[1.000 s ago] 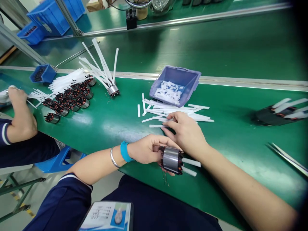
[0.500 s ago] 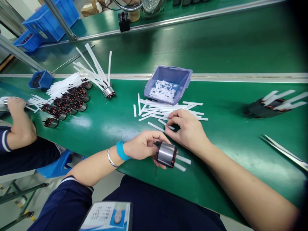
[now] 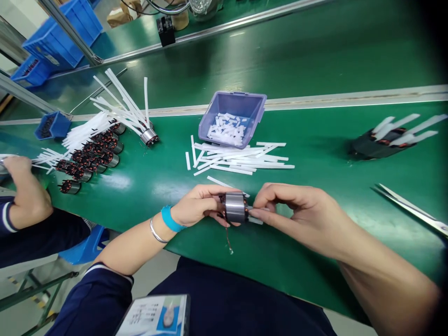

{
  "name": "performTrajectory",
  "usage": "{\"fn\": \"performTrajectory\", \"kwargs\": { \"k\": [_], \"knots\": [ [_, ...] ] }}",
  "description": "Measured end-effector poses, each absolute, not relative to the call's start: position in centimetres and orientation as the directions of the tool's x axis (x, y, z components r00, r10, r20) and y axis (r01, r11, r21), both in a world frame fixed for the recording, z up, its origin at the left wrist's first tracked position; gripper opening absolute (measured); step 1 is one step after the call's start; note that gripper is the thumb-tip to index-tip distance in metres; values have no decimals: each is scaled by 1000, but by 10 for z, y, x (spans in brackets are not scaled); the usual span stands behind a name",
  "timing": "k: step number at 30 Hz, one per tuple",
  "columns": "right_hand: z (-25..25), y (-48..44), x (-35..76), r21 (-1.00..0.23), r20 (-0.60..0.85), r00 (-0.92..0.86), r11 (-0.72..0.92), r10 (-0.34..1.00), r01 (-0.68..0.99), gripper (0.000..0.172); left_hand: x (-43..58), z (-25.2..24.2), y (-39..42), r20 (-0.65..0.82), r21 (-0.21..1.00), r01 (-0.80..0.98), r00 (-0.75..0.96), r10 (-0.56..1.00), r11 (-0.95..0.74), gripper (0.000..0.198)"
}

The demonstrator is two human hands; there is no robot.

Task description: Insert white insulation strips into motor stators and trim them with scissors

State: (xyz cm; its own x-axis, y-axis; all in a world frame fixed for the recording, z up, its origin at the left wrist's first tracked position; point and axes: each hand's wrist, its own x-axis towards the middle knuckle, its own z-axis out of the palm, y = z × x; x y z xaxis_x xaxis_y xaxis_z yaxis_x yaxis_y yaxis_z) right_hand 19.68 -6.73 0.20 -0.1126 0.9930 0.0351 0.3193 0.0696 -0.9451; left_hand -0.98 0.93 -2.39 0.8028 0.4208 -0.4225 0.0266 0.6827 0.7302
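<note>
Half a second ago the left hand (image 3: 196, 207) held the stator (image 3: 235, 207) low at the counter's near edge. It has now lifted the stator and turned it so the axis lies level. Thumb and fingers are curled shut round the steel shell. The right hand (image 3: 301, 210) was then picking at the pile (image 3: 241, 158). It has come back toward 6 o'clock and now pinches one strip (image 3: 255, 218) between thumb and forefinger, its tip touching the stator's 3 o'clock end. The other fingers are loosely bent. So the pick from the pile is done and the work is now at the stator's end face. Whether the strip has entered a slot I cannot tell.

At far 9 o'clock a co-worker's hand (image 3: 21, 186) rests by a row of stators (image 3: 91, 156). These are short steel cylinders with copper-red windings, and white strips fan out behind them. Beyond sits a small blue bin (image 3: 52, 126). One stator (image 3: 149, 136) stands apart, bristling with long, springy strips.

The held stator is a smooth, brushed-metal drum, dark and coppery at both ends. A thin wire (image 3: 229, 242) dangles from it toward 6 o'clock. At 12 o'clock from it the pile lies loose: flat, narrow, matt white strips, stiff like card or plastic film. Just past them a lavender plastic bin (image 3: 257, 109) holds short cut pieces (image 3: 226, 130).

At 2 o'clock lies a darker stator (image 3: 385, 142) with broad white strips sticking out. At 3 o'clock is a slim, bright metal tool (image 3: 409, 207). The counter (image 3: 315, 140) is a green, slightly glossy mat.
</note>
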Motion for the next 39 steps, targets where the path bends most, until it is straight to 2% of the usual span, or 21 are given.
{"fn": "performTrajectory", "kwargs": {
  "k": [2,4,8,12,14,17,19,22,27,29,34,39],
  "knots": [
    [-1,-67,191,-944,42,-80,66,996,323,20,-10,-23,8,-399,708,7,829,392,706,54],
    [-5,-68,188,-946,25,-26,32,999,322,16,-10,-22,6,-377,740,1,829,413,673,54],
    [-16,-70,184,-947,-9,43,-23,999,321,12,-7,-21,-3,-386,871,99,744,546,481,47],
    [-29,-72,182,-955,-20,108,-51,994,292,6,-6,-24,-9,-327,940,175,706,629,293,36],
    [-34,-73,181,-957,-50,86,-72,995,281,5,-7,-26,-10,-277,961,199,698,661,192,27],
    [-37,-73,180,-968,-89,-15,-83,996,237,13,-8,-26,-9,-238,964,249,671,702,90,14],
    [-38,-73,179,-981,-88,-50,-78,995,176,17,-9,-25,-9,-252,965,232,667,701,125,15],
    [-40,-74,179,-994,-49,-26,-46,998,100,14,-9,-25,-9,-272,960,159,712,648,229,22],
    [-41,-75,180,-996,-40,-2,-40,999,84,15,-8,-25,-11,-261,965,182,668,697,188,23],
    [-39,-74,182,-996,-50,-8,-50,999,75,18,-8,-23,-10,-294,952,145,674,677,269,25],
    [-34,-71,186,-996,-57,-63,-52,996,71,20,-10,-19,1,-406,851,113,761,505,513,29],
    [-29,-70,186,-993,-66,-81,-57,995,107,28,-9,-23,7,-471,805,136,738,482,578,25]
  ]
}}
